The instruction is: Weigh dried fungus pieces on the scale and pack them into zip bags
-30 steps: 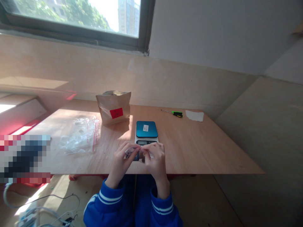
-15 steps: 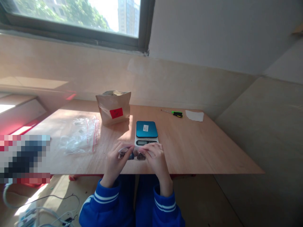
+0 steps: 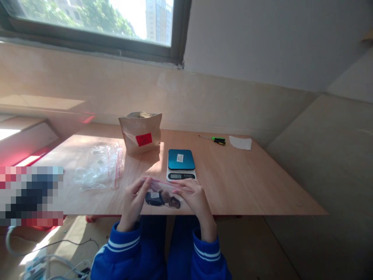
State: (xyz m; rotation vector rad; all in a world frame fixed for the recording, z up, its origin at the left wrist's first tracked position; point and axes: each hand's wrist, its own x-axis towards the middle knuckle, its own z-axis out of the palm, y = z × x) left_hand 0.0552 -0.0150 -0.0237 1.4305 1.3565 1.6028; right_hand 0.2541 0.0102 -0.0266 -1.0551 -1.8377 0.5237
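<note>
Between my hands hangs a clear zip bag (image 3: 162,196) with a pinkish-red strip along its top edge. Dark brown lumps and a dark blue item with a white label show through the plastic; I cannot make out their exact kind. My left hand (image 3: 135,200) pinches the bag's upper left corner. On the opposite end, my right hand (image 3: 194,197) grips the top edge with thumb and fingers. Just beyond the bag sits a kitchen scale (image 3: 181,160) with a blue plate, a white body and a small display.
A brown paper pouch (image 3: 141,134) with a red label stands behind the scale to the left. Several clear zip bags (image 3: 99,167) lie at the left. Toward the back right are a green-and-black screwdriver (image 3: 217,140) and a white paper piece (image 3: 240,142) on the wooden table (image 3: 247,182).
My hands have moved apart, stretching the bag's top edge straighter. The bag now faces me more, with more of its contents showing, and the scale's display is less covered.
</note>
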